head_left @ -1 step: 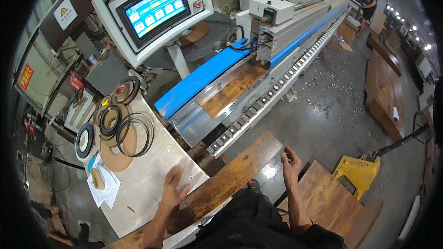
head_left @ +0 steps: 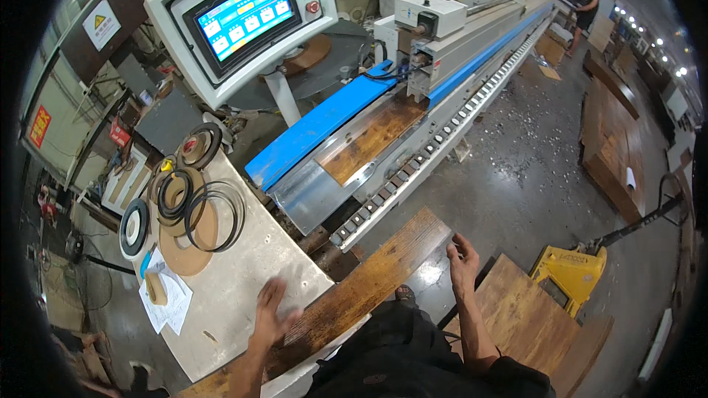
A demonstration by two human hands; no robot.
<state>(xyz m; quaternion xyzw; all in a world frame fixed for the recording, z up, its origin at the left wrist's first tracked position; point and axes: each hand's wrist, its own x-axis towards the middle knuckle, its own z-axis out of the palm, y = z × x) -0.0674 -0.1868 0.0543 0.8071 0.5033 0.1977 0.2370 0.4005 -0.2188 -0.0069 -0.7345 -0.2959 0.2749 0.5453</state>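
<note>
A long brown wood-grain board slants from the lower left, over the light table's near edge, out past its right corner. My left hand is over the table beside the board, fingers spread and slightly blurred. Nothing shows in its grasp; whether it touches the board I cannot tell. At the board's far right end, my right hand has loosely bent fingers set apart, close to the corner. Contact there is hard to make out. Beyond lies another wood-grain panel on the bed of a long edge-banding machine.
On the table lie several edging rolls and papers. A control screen stands behind them. To my right are stacked wood panels, a yellow pallet jack and more panels. A person stands far off.
My left hand has shifted slightly left and down, away from the machine. My right hand and the board stay nearly in place.
</note>
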